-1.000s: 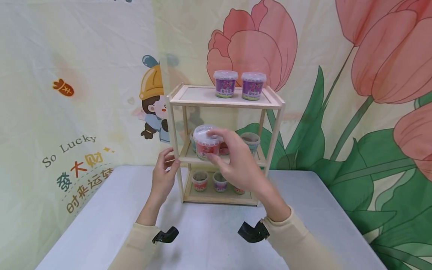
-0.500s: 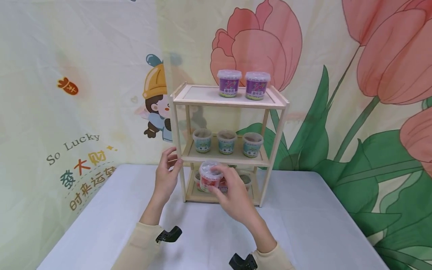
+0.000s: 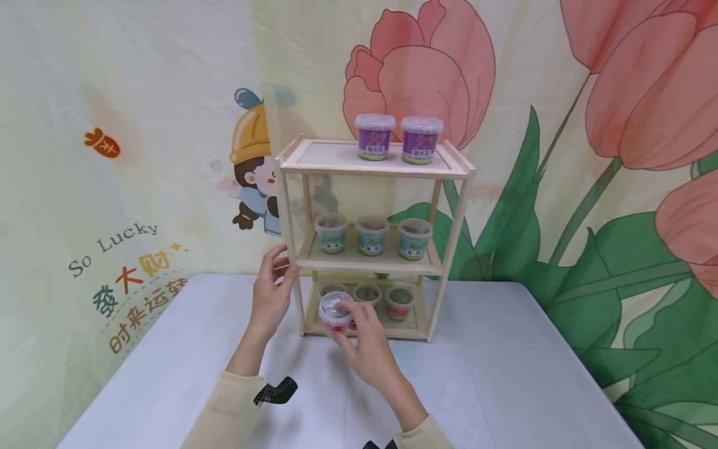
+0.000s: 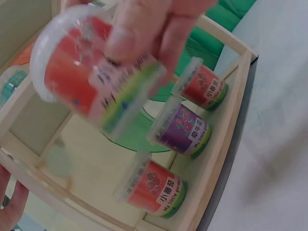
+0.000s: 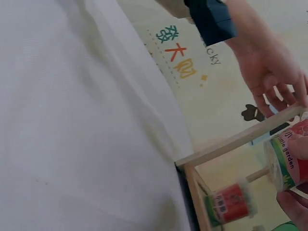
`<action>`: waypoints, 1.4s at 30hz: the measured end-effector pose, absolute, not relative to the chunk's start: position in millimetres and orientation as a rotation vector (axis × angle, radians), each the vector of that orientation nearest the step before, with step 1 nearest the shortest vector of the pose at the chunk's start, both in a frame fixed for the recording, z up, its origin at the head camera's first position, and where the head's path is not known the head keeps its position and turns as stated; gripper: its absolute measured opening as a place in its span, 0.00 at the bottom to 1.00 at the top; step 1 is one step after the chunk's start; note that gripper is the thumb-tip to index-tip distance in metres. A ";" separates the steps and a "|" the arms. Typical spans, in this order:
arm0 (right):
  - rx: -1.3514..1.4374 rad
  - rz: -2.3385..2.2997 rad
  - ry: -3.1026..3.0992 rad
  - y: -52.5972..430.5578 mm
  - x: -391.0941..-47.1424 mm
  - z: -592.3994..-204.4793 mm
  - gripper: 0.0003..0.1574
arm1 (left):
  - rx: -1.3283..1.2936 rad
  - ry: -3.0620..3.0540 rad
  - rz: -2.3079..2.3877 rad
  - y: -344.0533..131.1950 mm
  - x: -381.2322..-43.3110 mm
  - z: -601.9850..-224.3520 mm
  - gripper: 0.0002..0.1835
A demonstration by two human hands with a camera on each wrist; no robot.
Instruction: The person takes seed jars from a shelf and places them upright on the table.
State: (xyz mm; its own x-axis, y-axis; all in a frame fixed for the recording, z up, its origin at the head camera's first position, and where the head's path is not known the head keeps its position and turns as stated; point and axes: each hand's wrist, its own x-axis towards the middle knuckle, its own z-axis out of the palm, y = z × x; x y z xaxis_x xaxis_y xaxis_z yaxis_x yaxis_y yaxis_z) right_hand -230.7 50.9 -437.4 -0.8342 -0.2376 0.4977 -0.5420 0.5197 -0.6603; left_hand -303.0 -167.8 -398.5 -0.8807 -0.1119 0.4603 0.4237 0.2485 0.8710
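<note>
My right hand (image 3: 367, 346) pinches a small lidded plastic tub (image 3: 333, 310) between thumb and fingers, in front of the lower shelf's left part. The tub has a red label with fruit on it and a green band at its base; in the left wrist view the tub (image 4: 91, 72) is tilted and blurred. My left hand (image 3: 272, 287) grips the left post of the wooden shelf rack (image 3: 373, 267) at the middle shelf's height. Behind the held tub, the bottom shelf bears a red tub (image 4: 156, 187), a purple tub (image 4: 183, 127) and another red tub (image 3: 399, 304).
Three blue-green tubs (image 3: 372, 237) stand in a row on the middle shelf. Two purple tubs (image 3: 374, 138) sit on the top shelf toward the right. The rack stands on a white-covered table (image 3: 499, 374) before a printed cloth backdrop (image 3: 168, 125).
My right hand has carried the red tub down from in front of the middle shelf to in front of the bottom shelf. My left hand stays at the post.
</note>
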 end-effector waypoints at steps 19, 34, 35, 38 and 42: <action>0.703 1.245 -2.539 13.8 -239.1 -486.6 0.31 | -0.323 -2.086 -1.685 -171.4 -302.5 -394.8 0.26; 0.730 1.153 -2.534 -1.7 -235.4 -500.9 0.31 | -0.331 -2.107 -1.679 -171.0 -301.9 -394.2 0.27; 0.729 1.153 -2.539 -1.3 -235.4 -501.5 0.31 | -0.331 -2.106 -1.681 -170.9 -301.8 -394.1 0.27; 0.736 1.163 -2.564 0.7 -236.4 -502.7 0.30 | -0.322 -2.108 -1.684 -170.9 -301.4 -393.8 0.27; 0.765 1.181 -2.590 4.3 -240.1 -501.8 0.30 | -0.314 -2.104 -1.687 -171.6 -301.1 -392.8 0.27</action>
